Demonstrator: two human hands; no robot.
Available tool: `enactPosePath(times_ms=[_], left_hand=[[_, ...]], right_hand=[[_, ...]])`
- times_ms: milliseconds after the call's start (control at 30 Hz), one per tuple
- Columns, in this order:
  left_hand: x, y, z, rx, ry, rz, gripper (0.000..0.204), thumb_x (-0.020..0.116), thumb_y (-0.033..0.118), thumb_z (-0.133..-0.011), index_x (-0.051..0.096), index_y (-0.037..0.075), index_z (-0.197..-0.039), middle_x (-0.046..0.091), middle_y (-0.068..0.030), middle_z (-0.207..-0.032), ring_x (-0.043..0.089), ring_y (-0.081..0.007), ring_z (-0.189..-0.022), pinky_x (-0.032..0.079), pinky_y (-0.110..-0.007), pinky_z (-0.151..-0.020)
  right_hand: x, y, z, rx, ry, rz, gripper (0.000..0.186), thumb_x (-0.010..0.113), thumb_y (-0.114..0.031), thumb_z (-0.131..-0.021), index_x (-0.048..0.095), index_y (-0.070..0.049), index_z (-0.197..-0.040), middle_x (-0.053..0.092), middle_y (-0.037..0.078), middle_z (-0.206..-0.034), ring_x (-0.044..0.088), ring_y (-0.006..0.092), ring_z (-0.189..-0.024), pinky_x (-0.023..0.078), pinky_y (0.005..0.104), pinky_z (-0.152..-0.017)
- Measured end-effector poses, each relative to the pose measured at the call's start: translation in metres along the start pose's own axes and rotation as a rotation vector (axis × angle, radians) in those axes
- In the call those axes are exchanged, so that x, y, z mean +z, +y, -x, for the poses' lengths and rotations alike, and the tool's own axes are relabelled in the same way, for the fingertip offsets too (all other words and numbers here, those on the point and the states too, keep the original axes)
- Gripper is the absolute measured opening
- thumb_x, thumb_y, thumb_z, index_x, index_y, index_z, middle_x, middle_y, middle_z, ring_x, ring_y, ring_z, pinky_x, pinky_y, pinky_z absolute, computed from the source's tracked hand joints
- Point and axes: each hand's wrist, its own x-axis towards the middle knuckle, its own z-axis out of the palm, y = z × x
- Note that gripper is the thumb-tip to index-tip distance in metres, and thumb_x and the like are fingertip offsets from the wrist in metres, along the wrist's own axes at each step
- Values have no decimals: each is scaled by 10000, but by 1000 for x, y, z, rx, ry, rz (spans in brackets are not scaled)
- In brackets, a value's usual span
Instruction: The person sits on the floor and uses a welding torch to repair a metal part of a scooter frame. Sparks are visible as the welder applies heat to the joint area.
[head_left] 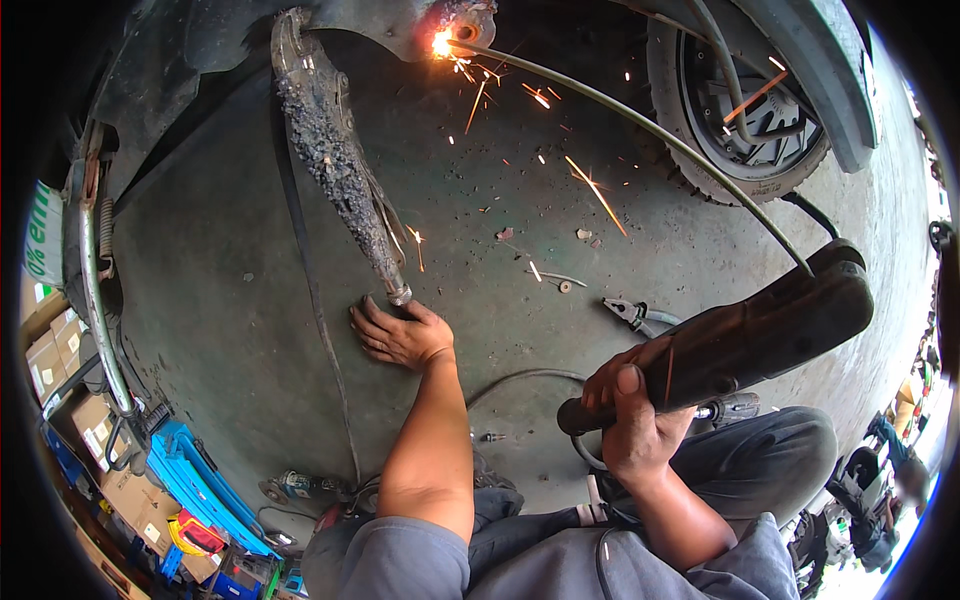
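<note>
My right hand point(645, 420) is wrapped round the handle of a dark welding electrode holder point(745, 335). A long, thin welding rod point(640, 115) runs from its far end up to a rusty metal bracket point(480, 22), where its tip glows and throws sparks. My left hand point(405, 335) is low by the floor, its fingers stretched out and spread. Between its thumb and forefinger lies the threaded lower end of a dirt-caked metal bar point(335, 150). Whether the palm presses on the floor or the bar is hidden.
A wheel point(750, 110) stands at the upper right. Pliers point(635, 313) lie near the holder, and an angle grinder point(300, 487) lies at lower left. Debris dots the concrete floor point(230, 340). Cardboard boxes point(120, 465) and a blue plastic part point(205, 485) line the left side.
</note>
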Motion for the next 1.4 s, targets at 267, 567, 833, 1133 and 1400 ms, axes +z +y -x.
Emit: enactPosePath(times_ms=[267,567,833,1133,1400], left_hand=[[1,-1,0,0,0,-8,592,494,397,-940,427,26,-1397,361,-164,-1525,332,-335,-1422,240,-541,-1140],[-2,2,0,-19,-16,13,596,515,374,-906,431,49,-1399,362,-163,-1525,336,-346,-1416,237,-540,-1144],[2,0,0,-25,-3,55,604,506,344,-875,414,105,-1423,347,-159,-1532,314,-356,-1428,217,-563,-1154],[-1,1,0,2,-1,-4,613,501,398,-936,420,15,-1407,364,-161,-1525,336,-342,-1417,249,-538,-1133],[-2,1,0,6,-2,-4,607,501,396,-938,419,10,-1400,360,-167,-1525,324,-346,-1424,242,-549,-1135]], right_hand=[[0,-1,0,17,-5,0,147,643,-57,-940,515,11,-915,571,62,-739,564,126,-595,472,265,-541],[1,0,-1,18,0,2,151,641,-67,-944,517,12,-908,573,60,-738,568,126,-593,468,262,-536],[2,0,-2,16,-11,28,148,634,-67,-945,517,11,-899,569,61,-733,568,128,-595,468,266,-537],[5,0,-3,22,0,6,141,640,-57,-933,523,12,-894,570,58,-733,563,129,-594,469,268,-541],[7,0,-3,38,14,-3,143,641,-60,-937,523,12,-902,572,57,-735,562,124,-591,469,265,-542]])
